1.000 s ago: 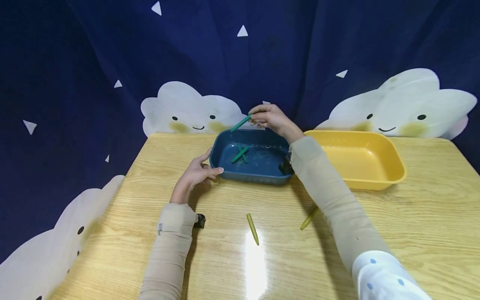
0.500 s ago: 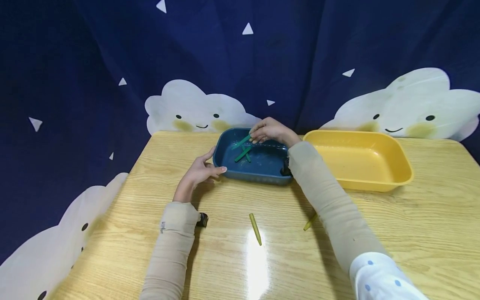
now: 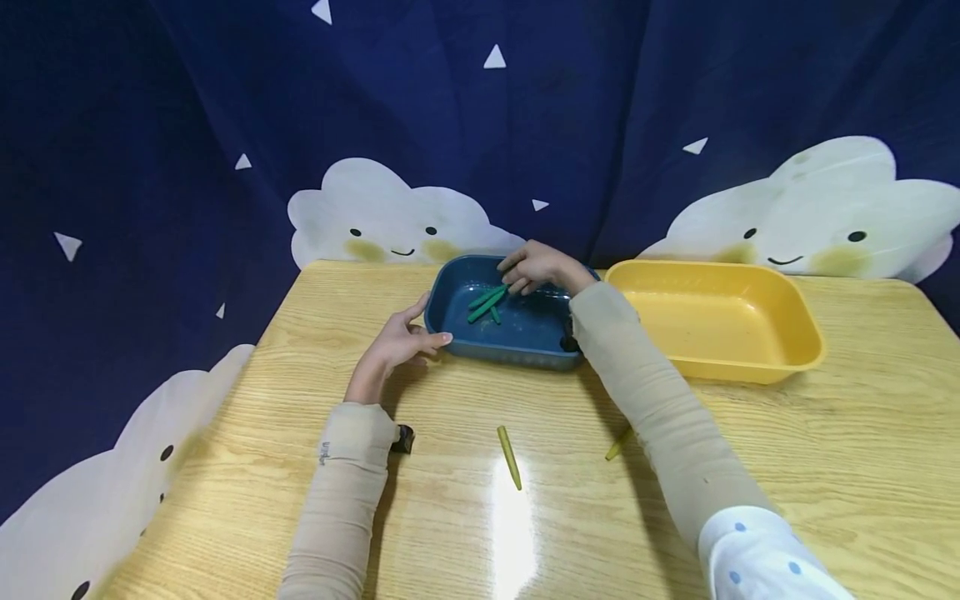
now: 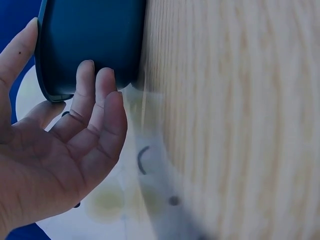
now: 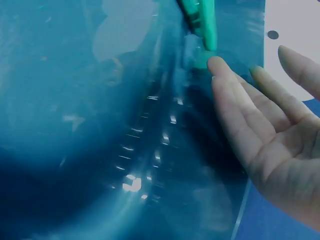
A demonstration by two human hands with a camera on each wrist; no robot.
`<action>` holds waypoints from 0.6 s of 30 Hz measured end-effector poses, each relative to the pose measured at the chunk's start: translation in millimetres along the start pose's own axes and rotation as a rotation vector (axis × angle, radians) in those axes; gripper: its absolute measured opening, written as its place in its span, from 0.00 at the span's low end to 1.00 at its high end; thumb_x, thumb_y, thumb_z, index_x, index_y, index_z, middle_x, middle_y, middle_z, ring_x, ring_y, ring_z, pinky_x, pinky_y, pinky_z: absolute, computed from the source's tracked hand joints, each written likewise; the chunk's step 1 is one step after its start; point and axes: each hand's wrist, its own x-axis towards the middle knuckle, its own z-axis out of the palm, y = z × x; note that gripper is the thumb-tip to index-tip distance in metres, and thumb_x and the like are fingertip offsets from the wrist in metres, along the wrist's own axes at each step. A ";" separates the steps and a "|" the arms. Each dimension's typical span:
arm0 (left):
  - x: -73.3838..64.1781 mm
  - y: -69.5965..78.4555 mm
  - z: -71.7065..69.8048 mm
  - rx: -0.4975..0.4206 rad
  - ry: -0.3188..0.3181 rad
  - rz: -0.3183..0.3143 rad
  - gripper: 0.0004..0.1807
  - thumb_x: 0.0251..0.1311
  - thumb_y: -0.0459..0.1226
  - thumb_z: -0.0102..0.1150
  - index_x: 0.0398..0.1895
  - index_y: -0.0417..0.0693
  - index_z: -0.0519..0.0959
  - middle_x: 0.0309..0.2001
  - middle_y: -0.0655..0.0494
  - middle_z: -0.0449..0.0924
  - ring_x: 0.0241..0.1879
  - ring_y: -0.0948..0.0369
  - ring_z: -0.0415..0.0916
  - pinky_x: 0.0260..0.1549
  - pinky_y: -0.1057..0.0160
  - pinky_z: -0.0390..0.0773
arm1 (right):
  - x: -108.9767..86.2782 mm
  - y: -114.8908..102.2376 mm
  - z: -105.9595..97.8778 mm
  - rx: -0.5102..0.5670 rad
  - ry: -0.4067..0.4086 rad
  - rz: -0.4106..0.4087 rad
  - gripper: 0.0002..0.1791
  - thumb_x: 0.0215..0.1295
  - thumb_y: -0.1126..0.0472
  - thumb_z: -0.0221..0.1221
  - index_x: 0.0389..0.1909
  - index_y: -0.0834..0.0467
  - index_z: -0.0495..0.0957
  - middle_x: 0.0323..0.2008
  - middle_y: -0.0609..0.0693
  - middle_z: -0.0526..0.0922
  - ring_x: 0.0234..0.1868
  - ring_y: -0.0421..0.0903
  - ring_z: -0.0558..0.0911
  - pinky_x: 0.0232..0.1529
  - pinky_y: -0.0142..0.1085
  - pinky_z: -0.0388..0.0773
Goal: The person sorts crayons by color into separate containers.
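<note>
Inside the blue bin (image 3: 517, 350), three green crayons (image 3: 487, 305) lie crossed and bunched at the left. My right hand (image 3: 536, 267) hovers over the bin just right of them. In the right wrist view, its fingers (image 5: 235, 95) are spread and hold nothing, with the tips just short of a green crayon (image 5: 208, 25). At the bin's front left corner rests my left hand (image 3: 393, 342), thumb along the front rim and index finger at the left side. The left wrist view shows its other fingers (image 4: 82, 92) loosely bent beside the bin wall (image 4: 95, 35).
A yellow bin (image 3: 712, 329) stands right of the blue one, partly behind my right sleeve (image 3: 637, 367). One yellow crayon (image 3: 509, 458) lies on the wooden table (image 3: 442, 517); another yellow crayon (image 3: 618, 444) is partly hidden by that sleeve. A dark blue curtain hangs behind.
My right hand has lowered a green crayon into the blue bin and let it go beside the other two. The left hand has stayed at the bin's corner.
</note>
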 end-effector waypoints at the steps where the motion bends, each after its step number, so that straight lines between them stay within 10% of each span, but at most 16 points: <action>1: -0.1 0.3 0.1 -0.002 0.001 -0.002 0.47 0.54 0.40 0.63 0.71 0.64 0.44 0.36 0.37 0.79 0.38 0.46 0.77 0.34 0.49 0.77 | -1.9 -2.2 -1.5 0.008 0.008 -0.001 0.22 0.62 0.70 0.54 0.58 0.68 0.68 0.33 0.60 0.80 0.30 0.48 0.79 0.35 0.38 0.76; 7: -0.3 1.6 1.2 -0.007 0.001 -0.010 0.47 0.54 0.40 0.64 0.71 0.65 0.45 0.38 0.39 0.80 0.39 0.47 0.78 0.35 0.49 0.77 | -19.3 -18.1 -12.2 0.072 0.066 -0.031 0.21 0.61 0.67 0.57 0.55 0.69 0.70 0.48 0.65 0.77 0.36 0.46 0.82 0.36 0.36 0.78; 18: -2.6 2.5 0.3 0.001 -0.002 -0.022 0.47 0.53 0.42 0.64 0.71 0.68 0.45 0.41 0.40 0.79 0.40 0.48 0.77 0.35 0.51 0.78 | -46.1 -40.3 -21.9 0.161 0.146 -0.066 0.18 0.60 0.69 0.57 0.52 0.69 0.72 0.39 0.58 0.80 0.32 0.44 0.80 0.28 0.31 0.76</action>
